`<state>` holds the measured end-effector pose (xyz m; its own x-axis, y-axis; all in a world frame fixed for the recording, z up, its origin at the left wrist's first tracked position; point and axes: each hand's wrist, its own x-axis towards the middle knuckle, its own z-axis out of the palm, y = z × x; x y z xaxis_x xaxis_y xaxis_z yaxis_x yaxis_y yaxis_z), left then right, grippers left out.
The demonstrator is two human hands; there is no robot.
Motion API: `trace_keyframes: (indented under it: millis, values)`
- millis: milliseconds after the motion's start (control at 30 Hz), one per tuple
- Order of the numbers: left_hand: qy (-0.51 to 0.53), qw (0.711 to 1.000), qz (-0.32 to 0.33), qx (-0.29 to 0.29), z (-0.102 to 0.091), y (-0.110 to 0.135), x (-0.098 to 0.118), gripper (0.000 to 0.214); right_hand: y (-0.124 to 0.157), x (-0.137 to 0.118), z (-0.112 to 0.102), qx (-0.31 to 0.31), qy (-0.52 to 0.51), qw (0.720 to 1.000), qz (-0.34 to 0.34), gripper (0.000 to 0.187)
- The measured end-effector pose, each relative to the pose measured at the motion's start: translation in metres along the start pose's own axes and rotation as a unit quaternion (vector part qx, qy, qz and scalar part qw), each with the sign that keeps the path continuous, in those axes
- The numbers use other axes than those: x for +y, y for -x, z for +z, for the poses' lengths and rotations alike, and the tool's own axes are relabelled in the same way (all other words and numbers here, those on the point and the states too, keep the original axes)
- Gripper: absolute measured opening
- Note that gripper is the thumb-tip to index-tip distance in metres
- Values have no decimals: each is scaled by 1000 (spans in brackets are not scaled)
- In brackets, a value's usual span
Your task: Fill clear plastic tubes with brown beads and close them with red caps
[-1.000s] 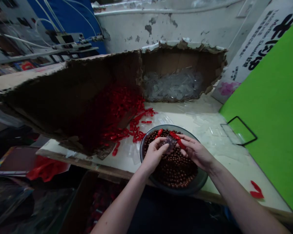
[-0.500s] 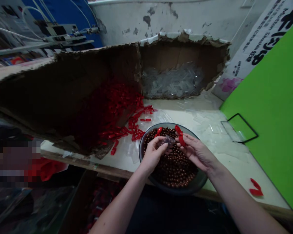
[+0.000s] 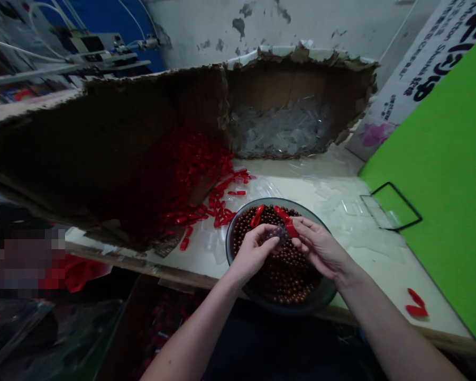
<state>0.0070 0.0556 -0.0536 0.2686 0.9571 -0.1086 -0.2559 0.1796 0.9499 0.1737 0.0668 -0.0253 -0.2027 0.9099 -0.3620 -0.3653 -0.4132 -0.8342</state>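
Here left hand (image 3: pixel 250 255), right hand (image 3: pixel 319 250) pinch clear packet (image 3: pixel 280 233) (fingers (image 3: pixel 266 230) closed) over bead bowl (image 3: pixel 232 254).

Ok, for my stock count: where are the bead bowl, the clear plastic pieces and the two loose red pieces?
bead bowl (image 3: pixel 269 199), head view, far rim.
clear plastic pieces (image 3: pixel 280 129), head view, middle of the heap.
two loose red pieces (image 3: pixel 416 311), head view, lower piece.

Left hand (image 3: pixel 252 253), right hand (image 3: pixel 319 250) close together, backs up, fingers (image 3: pixel 264 231) curled inward, tips almost meeting.
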Motion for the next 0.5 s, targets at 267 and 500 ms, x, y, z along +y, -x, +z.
trace_keyframes:
  millis: [267,500]
  values:
    - [-26,999,5,-29,-2,1,4,33,-4,-7,-2,-1,-34,997,76,17]
    - [-18,998,-14,-57,-2,2,6,36,-5,-12,-10,-41,-55,991,116,23]
